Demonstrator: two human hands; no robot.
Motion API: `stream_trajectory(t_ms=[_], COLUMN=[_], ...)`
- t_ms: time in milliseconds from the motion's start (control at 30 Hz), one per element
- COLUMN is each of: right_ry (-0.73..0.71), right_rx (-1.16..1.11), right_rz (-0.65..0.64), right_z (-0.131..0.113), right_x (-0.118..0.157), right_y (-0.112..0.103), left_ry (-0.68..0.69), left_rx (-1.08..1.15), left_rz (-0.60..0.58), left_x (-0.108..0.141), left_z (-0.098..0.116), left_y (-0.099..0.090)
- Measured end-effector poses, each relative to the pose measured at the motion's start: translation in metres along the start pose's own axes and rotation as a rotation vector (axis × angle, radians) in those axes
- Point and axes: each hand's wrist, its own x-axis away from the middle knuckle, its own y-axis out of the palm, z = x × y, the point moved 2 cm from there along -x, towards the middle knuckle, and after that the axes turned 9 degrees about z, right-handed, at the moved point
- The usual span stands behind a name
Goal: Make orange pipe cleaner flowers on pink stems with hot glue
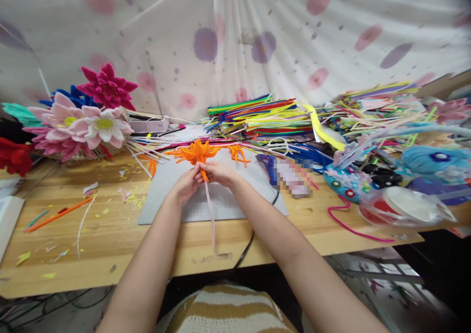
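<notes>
An orange pipe-cleaner flower is held up over a grey mat in the middle of the table. Both hands meet at its base, fingers pinched around it: my left hand on the left side, my right hand on the right. A pale pink stem hangs straight down from between them. Just to the right of the flower, loose orange pipe-cleaner pieces lie at the mat's back edge. How the fingertips grip the base is partly hidden.
Pink and white fuzzy flowers fill a basket at the left. Bundles of coloured pipe cleaners run along the back. A blue glue gun, its black cord, scissors and a white-lidded tub lie rightward. Yellow scraps litter the left.
</notes>
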Motion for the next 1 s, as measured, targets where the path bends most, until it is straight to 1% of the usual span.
stream_trajectory(t_ms=[100,167,233,333,400,567,767,900,1000], right_ry=[0.055,0.074,0.08,0.091,0.095,0.098,0.128,0.137,0.139], right_rx=[0.002,-0.015,-0.027,-0.014,0.007,0.033,0.008,0.008,0.031], right_rz=[-0.109,-0.164,-0.183,-0.186,-0.185,-0.173,-0.156,-0.131,-0.132], right_z=[0.002,0.003,0.005,0.006,0.008,0.01,0.013,0.014,0.013], right_x=[0.003,0.005,0.005,0.004,0.003,-0.002,0.001,0.003,0.004], right_y=[0.001,0.003,0.004,0.006,0.008,0.007,0.009,0.013,0.011], left_ry=[-0.083,-0.091,-0.075,-0.043,-0.045,-0.129,-0.158,-0.194,-0.205], left_rx=[0.072,0.062,0.04,0.013,0.007,0.054,0.133,0.147,0.209], left_rz=[-0.126,-0.128,-0.094,-0.014,0.017,-0.031,0.012,-0.017,-0.041], left_x=[-0.001,-0.001,-0.001,-0.001,-0.002,-0.004,-0.006,-0.006,-0.006], left_z=[-0.001,0.001,0.005,0.009,0.01,0.006,0.002,0.0,0.004], left_y=[0.002,0.001,0.002,0.001,0.001,0.002,0.002,0.0,-0.003])
